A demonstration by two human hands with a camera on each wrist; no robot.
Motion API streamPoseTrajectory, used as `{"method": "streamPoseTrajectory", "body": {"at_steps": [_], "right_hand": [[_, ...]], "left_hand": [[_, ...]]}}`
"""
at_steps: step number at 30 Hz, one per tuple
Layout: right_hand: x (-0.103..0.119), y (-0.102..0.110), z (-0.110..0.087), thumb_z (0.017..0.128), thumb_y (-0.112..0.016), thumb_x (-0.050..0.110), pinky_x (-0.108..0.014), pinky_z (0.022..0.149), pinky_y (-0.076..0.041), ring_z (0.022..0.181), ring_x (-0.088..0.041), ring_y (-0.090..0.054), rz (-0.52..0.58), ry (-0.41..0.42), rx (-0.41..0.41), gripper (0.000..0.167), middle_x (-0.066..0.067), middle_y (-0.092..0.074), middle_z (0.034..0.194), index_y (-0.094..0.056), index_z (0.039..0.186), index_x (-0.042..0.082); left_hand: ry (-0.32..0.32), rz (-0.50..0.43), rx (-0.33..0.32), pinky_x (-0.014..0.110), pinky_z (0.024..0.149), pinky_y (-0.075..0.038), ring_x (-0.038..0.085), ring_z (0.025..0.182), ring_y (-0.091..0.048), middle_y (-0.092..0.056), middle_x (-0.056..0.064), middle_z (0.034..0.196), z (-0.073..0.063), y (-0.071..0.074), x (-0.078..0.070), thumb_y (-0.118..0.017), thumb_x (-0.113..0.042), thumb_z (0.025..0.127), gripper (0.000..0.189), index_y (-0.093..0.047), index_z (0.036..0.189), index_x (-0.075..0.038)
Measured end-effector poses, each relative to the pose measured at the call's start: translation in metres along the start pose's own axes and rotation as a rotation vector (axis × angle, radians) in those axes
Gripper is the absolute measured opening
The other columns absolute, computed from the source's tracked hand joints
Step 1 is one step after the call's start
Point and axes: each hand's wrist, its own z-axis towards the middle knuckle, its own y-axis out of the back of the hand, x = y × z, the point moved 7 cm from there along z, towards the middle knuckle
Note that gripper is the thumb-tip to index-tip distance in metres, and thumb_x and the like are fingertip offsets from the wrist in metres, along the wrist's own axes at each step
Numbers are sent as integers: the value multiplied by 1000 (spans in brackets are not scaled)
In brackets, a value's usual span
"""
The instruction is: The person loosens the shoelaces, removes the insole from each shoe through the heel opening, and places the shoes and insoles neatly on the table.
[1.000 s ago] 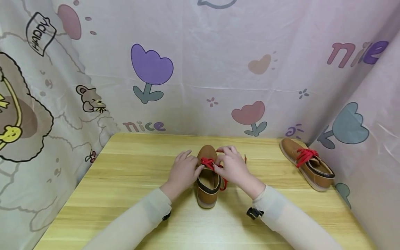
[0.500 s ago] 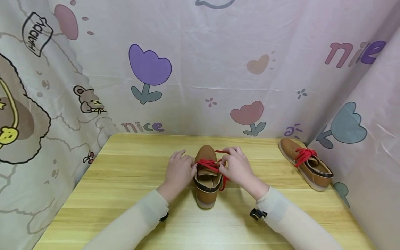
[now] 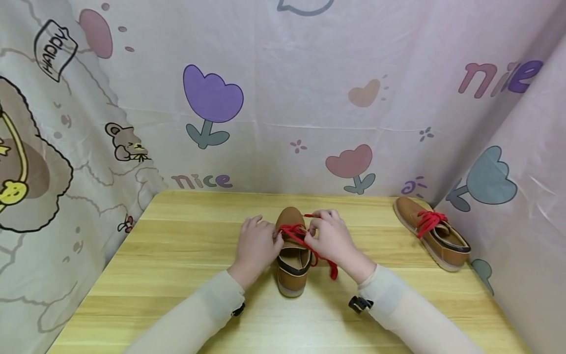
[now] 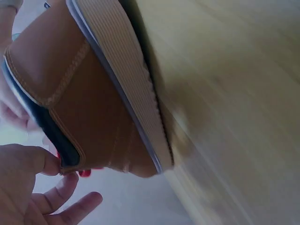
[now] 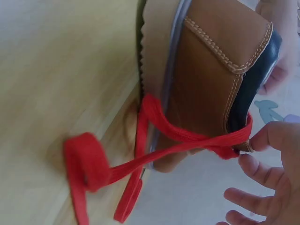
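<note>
Along the bottom edge of the frame, two pale sleeves point(image 3: 194, 305) reach up over the wooden table point(image 3: 177, 255), a black strap point(image 3: 361, 304) showing under the right cuff. Just below the middle of the frame sits the brown shoe point(image 3: 292, 282) — sole flat on the wood, heel towards the bottom, toe towards the top. Trailing off its right side comes the red lace point(image 3: 333, 270), one length curling on the tabletop under the right forearm, the rest crossing the front of the opening. And look at the hands! Left hand point(image 3: 256, 246): thumb and forefinger pinch the shoe's edge beside the laces, other fingers spread loose. Right hand point(image 3: 331, 236): thumb and forefinger nip the matching edge opposite, the rest half extended. Over at the table's right, near the back corner, a second shoe point(image 3: 451, 250) lies angled, its red laces point(image 3: 431, 221) bunched on top. Behind everything hangs a pale curtain point(image 3: 287, 73) — tulips, hearts, "nice" in coloured letters.
</note>
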Motion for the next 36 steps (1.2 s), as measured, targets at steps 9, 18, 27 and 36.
{"method": "streamPoseTrajectory", "body": {"at_steps": [9,18,27,36], "right_hand": [[10,-2,8,82,-68,22,-50,91,-47,118,-33,-49,-79,25,22,26,-10,-64,123,-56,59,24],[7,3,12,81,-67,16,-54,95,-45,124,-35,-46,-112,21,27,30,-10,-63,126,-52,55,21],[-5,-2,15,85,-66,15,-53,96,-43,128,-34,-44,-134,-39,43,18,-9,-61,130,-67,68,17],[-19,-12,15,88,-69,19,-54,98,-41,134,-36,-37,-81,-119,126,19,-9,-57,138,-67,69,18]], "left_hand": [[18,54,7,57,114,-29,35,125,-54,-74,7,102,8,-2,-10,-65,-31,94,24,-74,87,-10],[66,106,53,56,112,-32,34,123,-55,-74,7,102,11,2,3,-60,-27,96,24,-77,91,-10],[141,22,109,57,116,-26,33,128,-53,-74,6,110,11,-1,23,-57,-25,98,25,-77,93,-10],[216,-96,130,61,115,-25,36,119,-57,-73,9,109,3,-5,41,-58,-23,98,25,-76,93,-7]]}}
